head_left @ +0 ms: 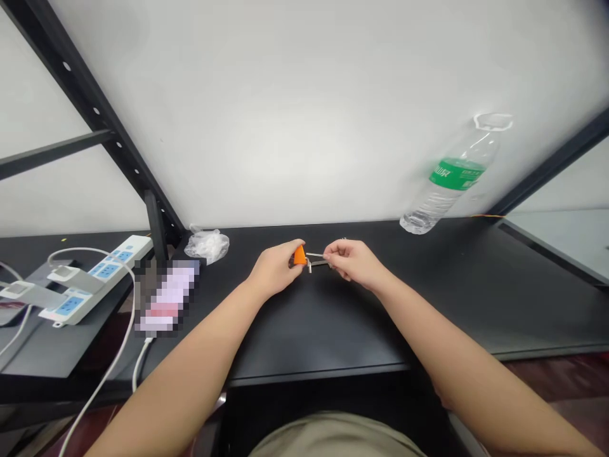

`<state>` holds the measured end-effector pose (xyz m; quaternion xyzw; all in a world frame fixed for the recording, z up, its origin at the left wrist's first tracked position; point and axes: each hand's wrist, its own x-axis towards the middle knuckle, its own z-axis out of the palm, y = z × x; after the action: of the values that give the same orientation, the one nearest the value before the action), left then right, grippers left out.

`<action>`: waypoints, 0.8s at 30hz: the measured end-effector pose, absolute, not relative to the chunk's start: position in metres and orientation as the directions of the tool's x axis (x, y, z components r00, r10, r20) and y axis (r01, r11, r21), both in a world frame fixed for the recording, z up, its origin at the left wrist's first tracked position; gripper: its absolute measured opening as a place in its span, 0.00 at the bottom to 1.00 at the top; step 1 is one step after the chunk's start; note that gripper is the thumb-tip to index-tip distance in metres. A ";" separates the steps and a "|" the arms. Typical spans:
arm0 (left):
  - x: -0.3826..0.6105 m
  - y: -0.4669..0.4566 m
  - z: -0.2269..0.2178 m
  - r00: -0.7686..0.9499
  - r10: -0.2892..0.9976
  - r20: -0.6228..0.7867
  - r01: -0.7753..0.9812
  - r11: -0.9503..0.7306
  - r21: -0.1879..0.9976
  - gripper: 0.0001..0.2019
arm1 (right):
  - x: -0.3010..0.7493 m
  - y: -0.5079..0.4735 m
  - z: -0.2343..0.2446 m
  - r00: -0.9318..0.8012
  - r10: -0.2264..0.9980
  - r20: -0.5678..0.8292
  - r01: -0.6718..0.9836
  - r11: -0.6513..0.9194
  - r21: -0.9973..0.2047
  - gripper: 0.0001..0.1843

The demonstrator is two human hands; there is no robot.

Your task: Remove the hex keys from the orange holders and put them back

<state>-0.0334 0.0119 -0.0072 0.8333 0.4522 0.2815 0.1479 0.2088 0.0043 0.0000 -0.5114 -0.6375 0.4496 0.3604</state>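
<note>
Close to the middle of the black desk, my left hand (276,268) is closed around a small orange block (299,255), gripped between thumb and fingers. My right hand (354,261) pinches a thin metal rod (316,255) that points left toward the block. Just below that rod is another metal piece (320,263), with a short bent end beside the orange block; it may be an L-shaped key. Its right end is hidden at my right fingers. Whether the rod touches the block cannot be made out.
A large clear bottle with a green label (457,174) stands by the wall at back right. To the left lie a crumpled clear plastic bag (207,245), a blurred-out phone (169,298) on a white cable (137,363), and a white power strip (98,282). Black metal posts (98,111) flank the desk.
</note>
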 end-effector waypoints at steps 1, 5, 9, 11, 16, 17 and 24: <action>-0.034 0.012 -0.007 0.436 0.834 0.339 0.667 -0.552 0.500 0.24 | 0.209 0.005 0.000 -0.219 0.976 -0.008 0.309 0.062 -0.949 0.14; -0.035 0.011 -0.006 0.458 0.814 0.356 0.643 -0.581 0.499 0.25 | 0.210 0.007 -0.001 -0.237 0.970 -0.050 0.221 0.004 -0.975 0.16; -0.035 0.010 -0.005 0.479 0.803 0.354 0.646 -0.596 0.477 0.25 | 0.212 0.008 -0.001 -0.251 0.964 -0.094 0.137 -0.060 -0.989 0.16; -0.035 0.010 -0.005 0.492 0.800 0.345 0.653 -0.600 0.462 0.24 | 0.213 0.008 -0.001 -0.263 0.958 -0.113 0.103 -0.088 -0.991 0.16; -0.035 0.011 -0.007 0.496 0.809 0.316 0.675 -0.588 0.445 0.23 | 0.212 0.009 -0.003 -0.291 0.938 -0.189 0.085 -0.171 -0.982 0.17; -0.035 0.011 -0.007 0.497 0.809 0.313 0.677 -0.587 0.444 0.23 | 0.211 0.010 -0.004 -0.294 0.935 -0.200 0.092 -0.181 -0.979 0.17; -0.023 0.001 -0.004 0.570 0.764 0.302 0.678 -0.645 0.352 0.16 | 0.194 0.006 -0.012 -0.346 0.914 -0.214 0.120 -0.183 -0.976 0.18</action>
<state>-0.0226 0.0015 -0.0035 0.8805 0.4096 0.2175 0.0985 0.1944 0.0064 -0.0118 -0.4700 -0.5497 0.6087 0.3262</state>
